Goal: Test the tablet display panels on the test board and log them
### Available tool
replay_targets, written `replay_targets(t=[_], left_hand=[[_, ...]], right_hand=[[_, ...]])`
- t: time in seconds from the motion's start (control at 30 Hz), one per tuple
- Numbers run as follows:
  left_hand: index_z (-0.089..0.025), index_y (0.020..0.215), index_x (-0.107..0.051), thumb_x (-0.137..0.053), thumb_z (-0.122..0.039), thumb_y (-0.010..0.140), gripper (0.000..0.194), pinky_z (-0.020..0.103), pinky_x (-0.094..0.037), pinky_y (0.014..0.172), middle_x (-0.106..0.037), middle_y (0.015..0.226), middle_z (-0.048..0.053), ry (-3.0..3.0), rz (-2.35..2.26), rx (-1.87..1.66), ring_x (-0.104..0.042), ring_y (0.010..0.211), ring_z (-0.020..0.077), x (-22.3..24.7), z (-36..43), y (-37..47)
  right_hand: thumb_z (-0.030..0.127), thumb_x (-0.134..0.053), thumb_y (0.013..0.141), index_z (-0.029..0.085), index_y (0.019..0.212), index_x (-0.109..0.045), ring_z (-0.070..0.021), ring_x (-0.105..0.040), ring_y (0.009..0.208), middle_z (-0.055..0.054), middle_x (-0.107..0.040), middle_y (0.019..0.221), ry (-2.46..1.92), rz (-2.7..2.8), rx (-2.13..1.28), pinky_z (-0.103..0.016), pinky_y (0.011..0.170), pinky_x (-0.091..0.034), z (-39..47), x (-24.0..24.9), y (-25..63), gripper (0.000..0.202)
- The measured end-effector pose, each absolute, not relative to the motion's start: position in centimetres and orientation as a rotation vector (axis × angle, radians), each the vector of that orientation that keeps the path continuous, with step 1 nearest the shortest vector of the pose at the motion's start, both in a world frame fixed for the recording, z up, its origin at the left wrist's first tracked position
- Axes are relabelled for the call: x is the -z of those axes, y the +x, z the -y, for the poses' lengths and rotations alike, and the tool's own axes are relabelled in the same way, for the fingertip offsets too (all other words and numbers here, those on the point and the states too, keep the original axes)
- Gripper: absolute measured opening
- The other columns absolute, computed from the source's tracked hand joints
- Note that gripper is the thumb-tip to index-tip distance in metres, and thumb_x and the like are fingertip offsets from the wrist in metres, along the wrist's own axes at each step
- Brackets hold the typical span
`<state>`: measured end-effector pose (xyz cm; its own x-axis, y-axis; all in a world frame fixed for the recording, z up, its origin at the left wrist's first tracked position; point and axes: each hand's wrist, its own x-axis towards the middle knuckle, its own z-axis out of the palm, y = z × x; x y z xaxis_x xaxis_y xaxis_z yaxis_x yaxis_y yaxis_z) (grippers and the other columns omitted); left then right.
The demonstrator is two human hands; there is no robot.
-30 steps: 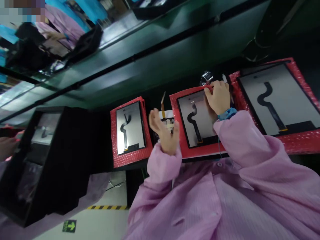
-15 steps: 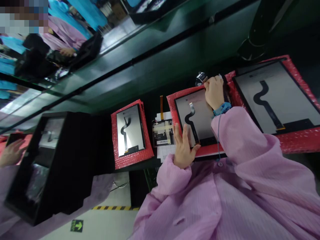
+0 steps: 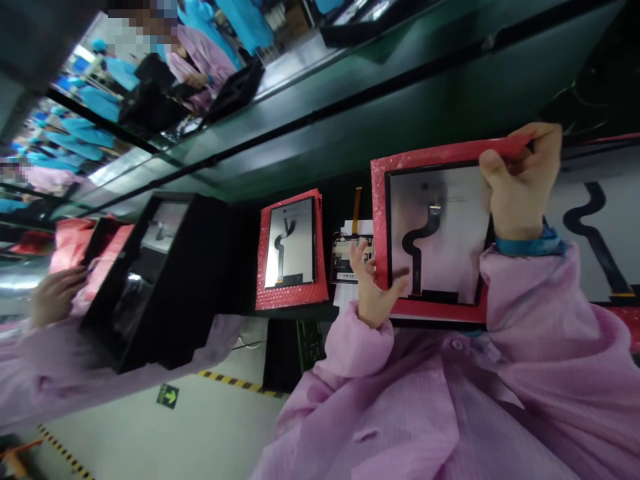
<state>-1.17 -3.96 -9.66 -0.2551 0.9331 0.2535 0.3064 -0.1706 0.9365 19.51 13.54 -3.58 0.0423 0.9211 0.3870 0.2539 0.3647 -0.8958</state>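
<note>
The display panel (image 3: 453,243) sits on a red bubble sheet (image 3: 380,200) directly in front of you, at the near side of the bench (image 3: 337,200). Its upper face is a smooth, grey, faintly mirror-like rectangle in a thin black frame; you see a pinkish reflection low on it. A flat black ribbon cable (image 3: 411,247) snakes over the left half in an S-curve, pale and metallic at its upper tip; a dark strip (image 3: 440,297) runs along the bottom edge. Right grip (image 3: 525,177): pinching the sheet's upper right corner, your thumb on top, the red film creased against the fingers. Sheet flat or raised: cannot tell. Left grip (image 3: 373,293): released, fingers spread, thumb pointing over the panel's lower left corner; contact there unclear. Near those fingers, a thin black electronic assembly (image 3: 341,267) with a narrow amber strip (image 3: 357,210) lies over white paper (image 3: 345,295). Further to your left, a second panel (image 3: 297,247) shines silver on blistered, glossy red wrap (image 3: 315,293). Beyond it stands a deep, straight-walled matt black box (image 3: 200,267). To your right, a third panel (image 3: 617,207), similarly grey with a curved black cable, is partly hidden by your finely striped pink sleeve (image 3: 540,293).
</note>
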Motion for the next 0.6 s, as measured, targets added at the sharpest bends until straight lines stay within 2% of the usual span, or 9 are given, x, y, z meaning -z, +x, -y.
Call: replay_targets(t=[0.03, 0.1, 0.17, 0.2, 0.23, 0.3, 0.4, 0.5, 0.6], left_hand=[[-0.035, 0.161, -0.006, -0.08, -0.054, 0.082, 0.11, 0.047, -0.058, 0.101, -0.039, 0.157, 0.02, 1.331, -1.501, -1.453, -0.065, 0.123, 0.0263, 9.4, 3.8, -1.3], [-0.026, 0.151, -0.037, -0.08, -0.056, 0.082, 0.088, 0.041, -0.061, 0.093, -0.063, 0.131, 0.013, 1.216, -1.447, -1.376, -0.072, 0.103, 0.0219, 8.6, 3.7, -1.7], [-0.019, 0.122, -0.064, -0.08, -0.058, 0.08, 0.059, 0.034, -0.062, 0.083, -0.073, 0.1, 0.007, 1.184, -1.45, -1.301, -0.072, 0.087, 0.0189, 7.7, 3.8, -2.4], [-0.018, 0.11, -0.069, -0.08, -0.058, 0.08, 0.051, 0.031, -0.061, 0.077, -0.073, 0.09, 0.004, 1.167, -1.463, -1.292, -0.07, 0.081, 0.0172, 7.2, 4.0, -3.0], [-0.018, 0.103, -0.071, -0.081, -0.057, 0.079, 0.047, 0.028, -0.06, 0.072, -0.073, 0.085, 0.003, 1.137, -1.476, -1.305, -0.069, 0.076, 0.0157, 6.8, 4.2, -3.8], [-0.019, 0.103, -0.073, -0.084, -0.054, 0.076, 0.046, 0.025, -0.058, 0.068, -0.075, 0.086, 0.002, 1.028, -1.504, -1.368, -0.068, 0.073, 0.0143, 5.7, 4.7, -6.1], [-0.019, 0.102, -0.073, -0.091, -0.052, 0.066, 0.052, 0.024, -0.058, 0.067, -0.077, 0.087, 0.003, 0.84, -1.607, -1.469, -0.07, 0.073, 0.015, 4.2, 5.1, -11.4], [-0.018, 0.096, -0.07, -0.093, -0.046, 0.058, 0.052, 0.023, -0.057, 0.065, -0.074, 0.08, 0.002, 0.778, -1.752, -1.575, -0.069, 0.069, 0.0145, 2.7, 5.1, -17.9], [-0.018, 0.095, -0.066, -0.086, -0.046, 0.062, 0.049, 0.022, -0.054, 0.062, -0.07, 0.078, 0.001, 0.768, -1.959, -1.437, -0.067, 0.068, 0.014, 1.9, 5.1, -23.4]], right_hand=[[0.062, -0.05, 0.097, 0.034, 0.126, -0.046, -0.03, -0.061, 0.101, -0.012, -0.059, 0.113, -1.137, 1.404, -0.665, -0.043, 0.073, -0.049, -13.4, 3.5, 19.4, 0.04], [0.063, -0.054, 0.094, 0.033, 0.122, -0.05, -0.0306, -0.062, 0.097, -0.011, -0.059, 0.106, -1.151, 1.289, -0.574, -0.044, 0.071, -0.05, -13.4, 3.5, 18.9, 0.041], [0.063, -0.059, 0.091, 0.032, 0.115, -0.052, -0.0309, -0.062, 0.099, -0.011, -0.059, 0.103, -1.127, 1.268, -0.589, -0.044, 0.073, -0.052, -13.3, 3.6, 18.1, 0.041], [0.063, -0.061, 0.09, 0.031, 0.111, -0.053, -0.0305, -0.062, 0.099, -0.011, -0.059, 0.101, -1.105, 1.256, -0.613, -0.044, 0.074, -0.053, -13.3, 3.8, 17.7, 0.04], [0.063, -0.06, 0.089, 0.03, 0.108, -0.053, -0.0296, -0.062, 0.098, -0.011, -0.059, 0.1, -1.082, 1.241, -0.658, -0.043, 0.073, -0.054, -13.2, 3.9, 17.3, 0.039], [0.063, -0.052, 0.093, 0.028, 0.107, -0.051, -0.0269, -0.063, 0.09, -0.011, -0.061, 0.099, -1.059, 1.224, -0.799, -0.04, 0.065, -0.054, -13.2, 4.3, 16.6, 0.038], [0.056, -0.046, 0.097, 0.025, 0.122, -0.048, -0.0243, -0.065, 0.088, -0.014, -0.062, 0.113, -1.166, 1.351, -0.851, -0.038, 0.062, -0.055, -13.3, 4.9, 16.2, 0.04], [0.044, -0.048, 0.098, 0.022, 0.135, -0.048, -0.0306, -0.06, 0.117, -0.02, -0.053, 0.138, -1.384, 1.589, -0.54, -0.048, 0.088, -0.057, -13.7, 5.7, 16.3, 0.043], [0.034, -0.043, 0.1, 0.02, 0.148, -0.043, -0.0372, -0.04, 0.143, -0.02, -0.036, 0.159, -1.523, 1.753, -0.326, -0.061, 0.112, -0.042, -14.5, 6.7, 16.3, 0.051]])
